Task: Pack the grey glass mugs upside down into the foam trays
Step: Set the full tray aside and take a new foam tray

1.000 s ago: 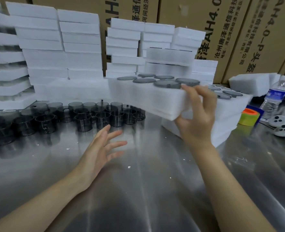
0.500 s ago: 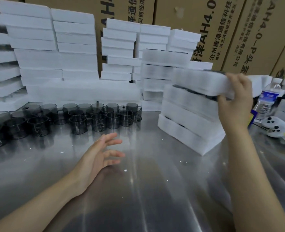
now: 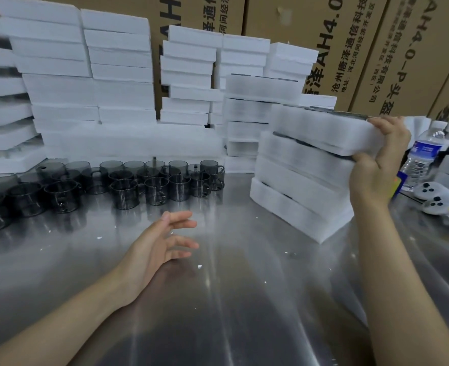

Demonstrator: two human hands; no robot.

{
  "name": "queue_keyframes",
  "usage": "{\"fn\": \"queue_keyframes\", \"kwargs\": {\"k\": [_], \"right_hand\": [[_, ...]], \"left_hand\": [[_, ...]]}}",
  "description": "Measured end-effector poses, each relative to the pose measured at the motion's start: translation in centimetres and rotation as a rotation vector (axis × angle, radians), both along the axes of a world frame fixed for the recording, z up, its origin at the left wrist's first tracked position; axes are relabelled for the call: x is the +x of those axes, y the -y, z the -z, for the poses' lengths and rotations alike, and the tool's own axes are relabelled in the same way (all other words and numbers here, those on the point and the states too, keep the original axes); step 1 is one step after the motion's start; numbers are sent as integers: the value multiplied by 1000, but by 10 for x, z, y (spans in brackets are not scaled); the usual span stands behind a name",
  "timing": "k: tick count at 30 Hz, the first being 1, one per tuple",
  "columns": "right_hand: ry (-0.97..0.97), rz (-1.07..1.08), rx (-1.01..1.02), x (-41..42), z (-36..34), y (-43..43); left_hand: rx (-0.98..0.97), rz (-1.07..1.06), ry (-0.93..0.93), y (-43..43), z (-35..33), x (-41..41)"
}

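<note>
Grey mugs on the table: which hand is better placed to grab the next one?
Left. The left hand is open, empty and just in front of the grey mugs. The right hand grips the top foam tray on the stack, farther to the right.

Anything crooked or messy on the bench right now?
The top foam tray, gripped by the right hand, lies tilted and offset from the tray stack beneath. White foam crumbs dot the steel table. No mugs look tipped or broken.

The middle carton reads "AH4.0" and "沧州唐泽通信科技". The right carton reads "AH4.0-P头盔". The bottle has a blue label, its print too small to read.
</note>
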State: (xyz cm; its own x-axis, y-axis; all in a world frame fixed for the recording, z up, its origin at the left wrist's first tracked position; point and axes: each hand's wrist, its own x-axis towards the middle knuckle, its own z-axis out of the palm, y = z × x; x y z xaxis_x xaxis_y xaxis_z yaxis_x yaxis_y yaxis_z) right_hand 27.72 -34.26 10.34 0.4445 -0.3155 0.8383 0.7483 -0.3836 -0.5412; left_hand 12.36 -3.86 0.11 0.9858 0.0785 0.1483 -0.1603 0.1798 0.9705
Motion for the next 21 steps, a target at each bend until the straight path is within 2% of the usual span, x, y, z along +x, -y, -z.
{"fn": "queue_keyframes", "kwargs": {"k": [4, 6, 8, 10, 12, 15, 18, 21], "right_hand": [[2, 9, 110, 4, 18, -13], [-26, 74, 242, 6, 37, -21], [-174, 149, 498, 11, 54, -22], [-467, 128, 702, 17, 65, -20], [-607, 51, 665, 20, 72, -17], [-564, 24, 490, 21, 76, -20], [-589, -1, 452, 27, 79, -30], [-592, 91, 468, 29, 83, -52]], "left_hand": [[12, 7, -3, 0, 1, 0], [5, 7, -5, -1, 1, 1], [1, 8, -2, -1, 2, 2], [2, 7, 5, -1, 2, 2], [1, 9, 6, 0, 2, 2], [-11, 18, 1, 2, 0, 4], [-26, 27, -11, 4, -1, 5], [-21, 27, -7, 4, 0, 6]]}}
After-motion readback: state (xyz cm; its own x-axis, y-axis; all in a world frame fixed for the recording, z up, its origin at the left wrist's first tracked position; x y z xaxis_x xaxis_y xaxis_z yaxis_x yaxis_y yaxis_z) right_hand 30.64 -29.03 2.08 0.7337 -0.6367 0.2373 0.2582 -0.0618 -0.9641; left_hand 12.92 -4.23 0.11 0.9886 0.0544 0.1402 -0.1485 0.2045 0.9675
